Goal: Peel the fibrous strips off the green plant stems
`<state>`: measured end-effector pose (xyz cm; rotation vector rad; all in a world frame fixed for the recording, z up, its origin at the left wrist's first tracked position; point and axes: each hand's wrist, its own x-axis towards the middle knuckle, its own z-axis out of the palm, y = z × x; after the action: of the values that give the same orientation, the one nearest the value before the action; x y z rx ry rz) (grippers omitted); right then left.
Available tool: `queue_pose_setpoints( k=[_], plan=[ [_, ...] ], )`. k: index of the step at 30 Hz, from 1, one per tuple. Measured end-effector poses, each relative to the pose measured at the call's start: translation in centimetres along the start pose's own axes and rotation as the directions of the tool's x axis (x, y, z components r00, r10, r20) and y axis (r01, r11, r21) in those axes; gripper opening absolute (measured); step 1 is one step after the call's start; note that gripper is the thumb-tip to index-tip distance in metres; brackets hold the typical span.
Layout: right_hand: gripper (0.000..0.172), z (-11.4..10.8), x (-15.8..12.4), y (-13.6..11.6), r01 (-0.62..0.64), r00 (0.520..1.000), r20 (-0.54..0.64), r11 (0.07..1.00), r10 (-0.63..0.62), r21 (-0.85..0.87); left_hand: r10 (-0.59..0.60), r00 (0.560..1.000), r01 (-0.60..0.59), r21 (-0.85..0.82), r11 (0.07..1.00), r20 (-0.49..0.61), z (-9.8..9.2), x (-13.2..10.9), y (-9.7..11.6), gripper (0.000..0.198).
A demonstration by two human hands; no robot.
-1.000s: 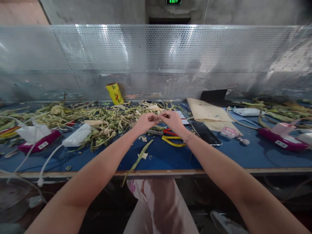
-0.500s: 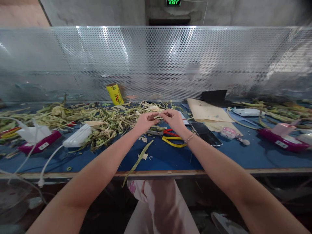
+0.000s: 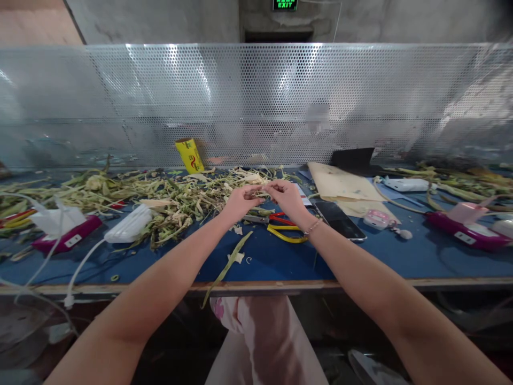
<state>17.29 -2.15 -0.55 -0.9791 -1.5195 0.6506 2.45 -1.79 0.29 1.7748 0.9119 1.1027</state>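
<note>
My left hand [image 3: 239,202] and my right hand [image 3: 287,198] meet above the blue table [image 3: 276,256], fingertips pinched together on a small greenish plant piece [image 3: 261,194] held between them. Just under the hands lie pliers with red and yellow handles [image 3: 280,227]. A heap of green and pale plant stalks and peelings [image 3: 168,198] spreads to the left of my hands. One long green strip [image 3: 228,264] lies over the table's front edge below my left wrist.
A black phone [image 3: 340,220] and brown paper [image 3: 340,184] lie right of my hands. A yellow tube [image 3: 190,155] leans on the perforated metal screen [image 3: 256,101]. Magenta devices [image 3: 66,238] [image 3: 465,227], a white pack [image 3: 128,224] and cables sit at the sides.
Both hands stay pinched together on the piece, with only slight finger movement. The view has shifted a little.
</note>
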Motion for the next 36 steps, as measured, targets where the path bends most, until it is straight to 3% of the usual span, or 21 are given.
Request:
queue_pose_setpoints(
  k=[11, 21, 31, 36],
  plan=[
    [0.016, -0.24, 0.21, 0.49, 0.003, 1.0, 0.023, 1.0, -0.003, 0.004, -0.009, 0.998, 0.002, -0.124, 0.992, -0.055, -0.08, -0.21, 0.27, 0.038],
    [0.018, -0.11, 0.05, 0.3, 0.008, 0.998, 0.062, 1.0, -0.009, 0.023, 0.045, 0.996, -0.053, -0.101, 0.993, -0.081, -0.12, -0.12, -0.03, 0.028],
    [0.017, -0.09, -0.08, 0.14, 0.067, 0.996, 0.061, 0.998, -0.067, -0.004, 0.066, 0.996, -0.063, 0.05, 0.997, -0.059, -0.25, 0.21, -0.4, 0.043],
    [0.017, 0.05, -0.12, 0.03, 0.092, 0.994, 0.054, 0.996, -0.091, -0.022, 0.108, 0.994, -0.106, 0.138, 0.985, -0.009, -0.24, 0.25, -0.5, 0.038]
  ],
)
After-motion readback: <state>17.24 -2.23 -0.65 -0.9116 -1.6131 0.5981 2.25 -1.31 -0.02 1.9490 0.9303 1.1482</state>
